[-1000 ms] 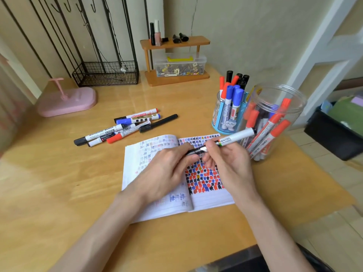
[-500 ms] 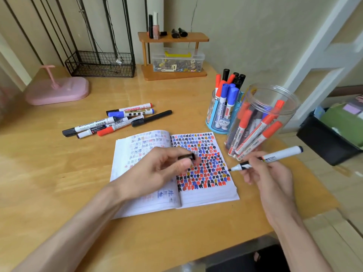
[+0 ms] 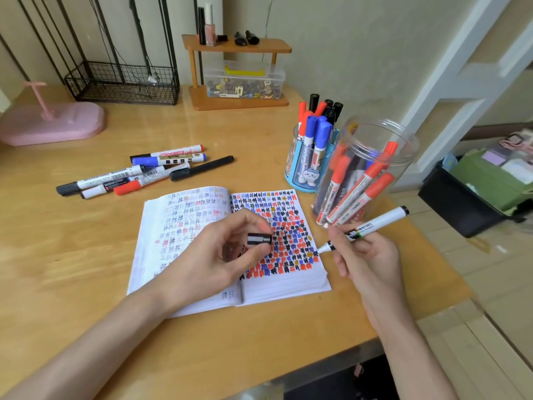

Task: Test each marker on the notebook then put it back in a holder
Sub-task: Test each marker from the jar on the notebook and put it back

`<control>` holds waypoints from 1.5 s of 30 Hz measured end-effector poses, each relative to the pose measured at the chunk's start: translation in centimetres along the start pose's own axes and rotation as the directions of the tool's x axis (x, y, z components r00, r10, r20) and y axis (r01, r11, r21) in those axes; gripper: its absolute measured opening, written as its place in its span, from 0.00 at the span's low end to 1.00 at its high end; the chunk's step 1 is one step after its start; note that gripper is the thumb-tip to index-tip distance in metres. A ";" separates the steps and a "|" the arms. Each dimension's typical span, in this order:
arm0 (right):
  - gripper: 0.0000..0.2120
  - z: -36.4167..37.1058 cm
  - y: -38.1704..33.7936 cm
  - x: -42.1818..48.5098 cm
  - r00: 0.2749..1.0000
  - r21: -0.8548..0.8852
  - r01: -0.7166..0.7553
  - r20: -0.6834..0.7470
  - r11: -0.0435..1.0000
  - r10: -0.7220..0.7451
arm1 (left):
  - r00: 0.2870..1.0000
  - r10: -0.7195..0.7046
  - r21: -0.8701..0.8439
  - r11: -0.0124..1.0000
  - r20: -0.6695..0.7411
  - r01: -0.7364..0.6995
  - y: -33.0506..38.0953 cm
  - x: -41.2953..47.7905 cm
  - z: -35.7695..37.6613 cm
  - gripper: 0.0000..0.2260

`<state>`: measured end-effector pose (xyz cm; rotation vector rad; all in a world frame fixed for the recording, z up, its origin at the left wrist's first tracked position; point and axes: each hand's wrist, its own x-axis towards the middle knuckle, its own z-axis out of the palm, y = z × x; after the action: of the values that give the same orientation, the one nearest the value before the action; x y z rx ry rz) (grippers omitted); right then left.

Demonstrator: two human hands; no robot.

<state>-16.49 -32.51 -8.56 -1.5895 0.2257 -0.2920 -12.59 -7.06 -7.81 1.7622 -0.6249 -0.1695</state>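
Two jobs: right hand (image 3: 366,255) grips the marker (image 3: 375,223), left hand (image 3: 213,255) pinches the cap (image 3: 259,239); press it softly on the notebook (image 3: 285,284)

From the notebook (image 3: 288,284), bare worktop (image 3: 72,269) lies open from 6 to 9 o'clock. At 10 to 11 o'clock loose markers (image 3: 161,161) lie in the way. The blue holder (image 3: 294,171) and clear jar (image 3: 375,145), both packed with markers, crowd 1 to 2 o'clock.

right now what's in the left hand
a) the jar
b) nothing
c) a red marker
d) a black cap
d: the left hand pinches a black cap over the notebook, while the right hand holds the uncapped marker.
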 end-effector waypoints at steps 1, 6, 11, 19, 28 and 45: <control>0.05 0.0 0.1 0.0 1.000 -0.008 0.007 -0.019 1.000 -0.007 | 1.000 -0.006 0.001 1.000 -0.003 0.006 0.0 0.0 0.1 0.08; 0.06 -0.3 0.0 0.3 1.000 -0.104 0.002 -0.012 0.995 -0.003 | 0.998 -0.057 0.017 0.998 -0.013 0.057 0.1 0.0 0.2 0.10; 0.06 -0.4 0.2 0.3 1.000 -0.158 -0.020 0.004 0.987 0.021 | 0.999 -0.045 0.037 0.998 -0.018 0.046 -0.4 0.2 0.3 0.10; 0.04 -0.5 0.4 0.2 1.000 -0.129 -0.029 -0.012 0.991 0.028 | 0.998 0.004 -0.005 1.000 -0.067 -0.004 -0.8 0.2 0.3 0.07; 0.03 -0.4 0.4 -0.2 0.999 -0.190 0.027 0.051 0.981 -0.018 | 0.995 0.011 -0.025 1.000 -0.104 -0.014 -0.9 0.3 0.2 0.08; 0.03 -0.4 0.4 -0.3 0.997 -0.297 0.039 0.069 0.954 -0.019 | 0.995 0.012 -0.019 1.000 -0.099 -0.014 -1.1 0.3 0.1 0.08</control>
<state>-16.84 -32.78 -9.00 -1.8999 0.2026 -0.2362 -12.03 -7.16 -8.84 1.7362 -0.5607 -0.0788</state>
